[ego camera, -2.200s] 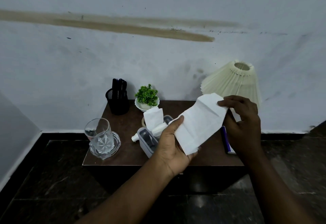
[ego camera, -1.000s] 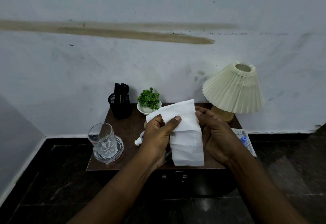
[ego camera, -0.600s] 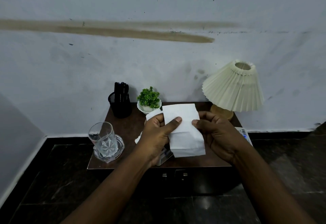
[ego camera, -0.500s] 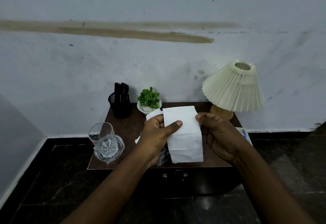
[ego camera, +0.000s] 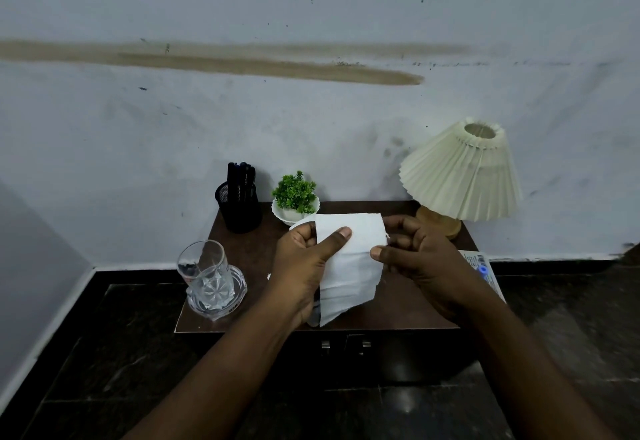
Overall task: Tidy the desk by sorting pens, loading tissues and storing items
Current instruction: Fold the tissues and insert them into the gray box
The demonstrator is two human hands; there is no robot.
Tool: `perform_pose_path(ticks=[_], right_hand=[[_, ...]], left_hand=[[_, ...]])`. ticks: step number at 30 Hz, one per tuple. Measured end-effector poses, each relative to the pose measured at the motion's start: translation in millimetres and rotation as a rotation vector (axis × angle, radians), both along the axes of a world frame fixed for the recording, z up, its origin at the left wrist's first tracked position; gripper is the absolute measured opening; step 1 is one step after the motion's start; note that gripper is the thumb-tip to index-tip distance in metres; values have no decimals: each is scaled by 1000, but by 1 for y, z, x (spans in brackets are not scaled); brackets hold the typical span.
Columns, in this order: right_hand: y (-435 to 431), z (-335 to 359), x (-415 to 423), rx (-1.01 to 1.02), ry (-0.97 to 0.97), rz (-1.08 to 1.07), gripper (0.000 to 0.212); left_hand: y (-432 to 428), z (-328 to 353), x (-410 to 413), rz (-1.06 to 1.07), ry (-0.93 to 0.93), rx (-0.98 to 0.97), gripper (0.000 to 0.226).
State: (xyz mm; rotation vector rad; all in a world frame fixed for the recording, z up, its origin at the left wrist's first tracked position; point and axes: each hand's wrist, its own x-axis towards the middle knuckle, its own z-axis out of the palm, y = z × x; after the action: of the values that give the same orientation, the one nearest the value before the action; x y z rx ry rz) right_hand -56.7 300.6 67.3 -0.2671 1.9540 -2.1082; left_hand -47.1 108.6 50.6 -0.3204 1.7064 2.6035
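Note:
I hold a folded white tissue (ego camera: 349, 266) above the middle of the small brown desk (ego camera: 249, 252). My left hand (ego camera: 304, 266) pinches its left side, thumb on the front. My right hand (ego camera: 415, 259) pinches its right edge between thumb and fingers. The tissue hangs down with its lower end loose. The tissue holder is hidden behind my left hand and the tissue. A black mesh pen cup (ego camera: 239, 204) with several dark pens stands at the desk's back left.
A glass tumbler (ego camera: 204, 273) on a glass coaster (ego camera: 239, 287) sits at the front left. A small green plant (ego camera: 295, 197) in a white pot is at the back. A pleated lamp (ego camera: 460, 176) stands back right, a printed packet (ego camera: 481, 270) beside it.
The tissue was spread out slanting between my hands, then turned upright and folded narrower. Both hands came closer together; now my right thumb pinches lower on its right edge.

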Motion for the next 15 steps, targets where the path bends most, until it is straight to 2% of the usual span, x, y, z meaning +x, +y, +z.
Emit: perform_pose_path(ticks=[3,6,7,9,11,13,15], right_hand=[[-2,2,1,66,81,-102,30],[-6,5,1,105,145,-328,27],[-7,7,2,178,219,-417,26],[-9,12,7,484,530,-545,21],[-16,14,15,707,843,-465,19],[-28,15,22,740,909,-245,18],[-36,16,23,688,934,-120,15]], left_hand=[[1,0,0,-16,-30,7,33],[5,2,1,67,-75,-63,39],[5,3,1,109,-27,-140,38],[7,5,2,115,84,-255,34],[13,7,6,-14,108,-136,36],[20,11,12,-161,81,76,32],[22,12,15,-198,60,172,21]])
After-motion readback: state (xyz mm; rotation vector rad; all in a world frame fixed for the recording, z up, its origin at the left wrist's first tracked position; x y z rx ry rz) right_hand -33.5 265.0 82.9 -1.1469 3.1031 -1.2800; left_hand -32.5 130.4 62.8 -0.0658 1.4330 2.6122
